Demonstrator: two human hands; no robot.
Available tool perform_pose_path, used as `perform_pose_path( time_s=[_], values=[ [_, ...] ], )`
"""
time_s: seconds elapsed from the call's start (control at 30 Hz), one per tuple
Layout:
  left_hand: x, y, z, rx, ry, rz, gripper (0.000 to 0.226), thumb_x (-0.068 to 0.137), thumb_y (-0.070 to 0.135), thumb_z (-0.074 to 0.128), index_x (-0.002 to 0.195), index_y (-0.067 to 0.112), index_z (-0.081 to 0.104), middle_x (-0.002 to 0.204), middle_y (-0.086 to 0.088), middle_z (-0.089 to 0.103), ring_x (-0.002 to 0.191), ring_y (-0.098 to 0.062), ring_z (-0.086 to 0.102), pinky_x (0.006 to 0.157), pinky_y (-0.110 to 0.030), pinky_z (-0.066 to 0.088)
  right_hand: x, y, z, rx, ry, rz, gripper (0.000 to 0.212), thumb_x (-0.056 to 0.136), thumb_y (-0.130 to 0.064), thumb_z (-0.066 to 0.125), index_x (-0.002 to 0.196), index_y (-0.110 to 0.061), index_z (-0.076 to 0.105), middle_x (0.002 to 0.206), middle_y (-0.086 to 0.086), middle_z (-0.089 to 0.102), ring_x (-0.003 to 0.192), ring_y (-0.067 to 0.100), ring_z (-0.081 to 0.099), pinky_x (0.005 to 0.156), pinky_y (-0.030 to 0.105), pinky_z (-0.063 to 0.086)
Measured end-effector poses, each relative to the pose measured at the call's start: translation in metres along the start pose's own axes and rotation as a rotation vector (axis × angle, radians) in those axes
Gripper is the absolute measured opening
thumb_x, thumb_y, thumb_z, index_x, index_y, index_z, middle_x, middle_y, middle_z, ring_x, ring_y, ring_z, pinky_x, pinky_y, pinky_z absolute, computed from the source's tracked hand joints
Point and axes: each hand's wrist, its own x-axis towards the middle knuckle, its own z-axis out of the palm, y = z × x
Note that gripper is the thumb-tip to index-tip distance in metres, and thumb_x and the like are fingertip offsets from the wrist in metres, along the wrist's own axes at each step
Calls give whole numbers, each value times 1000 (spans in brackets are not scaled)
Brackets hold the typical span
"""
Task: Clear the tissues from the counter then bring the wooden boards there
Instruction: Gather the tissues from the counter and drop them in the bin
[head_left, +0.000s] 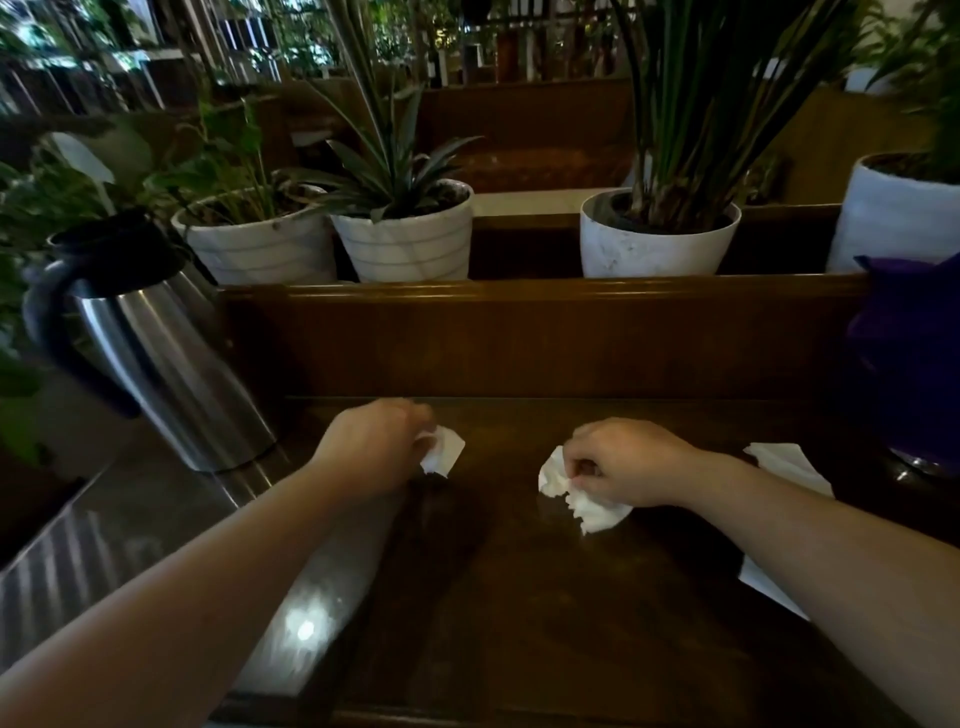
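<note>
Tissue-clearing is under way: at frame centre, the left hand (375, 441) is pinching a small crumpled tissue (443, 451) and the right hand (621, 464) is clenching a larger soft wad (582, 496), both low over the glossy dark wooden counter (498, 597). Next, I judge, comes the flat tissue (789, 465) at right (no boards are showing).

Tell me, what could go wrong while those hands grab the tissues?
The loose tissue behind the right hand could get left behind, like the white sheet half hidden under that forearm. The left hand pinches only a corner of its tissue, so it might slip free. The left arm works close to the steel jug and could bump it.
</note>
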Motion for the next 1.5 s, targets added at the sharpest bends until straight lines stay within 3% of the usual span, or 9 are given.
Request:
perform_pose_path(
  time_s=[0.2,0.4,0.57,0.8,0.93,1.1,1.27,1.37,1.5],
  values=[
    [17,-12,18,32,-75,-109,30,94,38,47,119,25,54,113,1,61,96,-16,59,77,-33,52,7,-5,-11,-11,100,-8,9,92,-33,55,93,-27,62,94,-10,57,80,6,54,67,27,47],
    [16,-13,34,44,-142,-91,43,89,53,48,124,27,50,127,0,55,106,-18,57,81,-35,51,0,-5,-19,5,137,41,10,92,-32,55,93,-26,64,94,-9,58,79,6,55,69,29,51],
    [19,0,31,43,-143,7,29,93,36,48,121,27,51,110,2,60,88,-13,59,73,-31,53,-21,1,-22,12,188,117,8,92,-31,56,91,-27,62,92,-10,56,79,5,54,68,26,49],
    [15,61,14,-108,-30,350,25,95,33,47,117,25,55,112,4,60,92,-12,59,72,-27,50,-82,18,-22,97,250,334,3,90,-33,61,88,-35,61,89,-16,56,82,2,56,70,27,50],
    [15,96,14,-136,24,478,26,94,36,46,115,25,57,109,4,61,90,-11,60,73,-32,54,-123,24,-16,103,242,430,8,90,-30,62,85,-36,59,86,-17,55,79,0,55,65,21,41],
    [17,130,17,-135,43,544,24,94,37,47,113,27,58,107,6,62,86,-9,60,71,-31,55,-161,35,-1,60,222,490,5,88,-25,63,90,-27,67,83,-17,55,78,0,53,68,22,44],
    [24,156,13,-122,44,561,24,93,38,48,112,27,58,106,7,61,85,-10,60,70,-32,55,-176,49,15,83,169,507,12,88,-29,60,82,-38,56,84,-17,57,80,3,56,68,25,44],
    [27,171,14,-113,56,572,24,93,38,47,112,28,57,105,8,61,84,-9,59,68,-29,54,-176,55,21,80,182,490,3,89,-32,58,87,-33,60,87,-17,55,84,7,56,70,27,47],
    [30,188,17,-109,33,579,24,93,37,47,113,28,57,105,8,62,83,-7,58,67,-26,52,-177,58,27,67,151,443,32,81,-56,55,95,-28,61,92,-15,55,83,8,57,71,32,51]
  ],
)
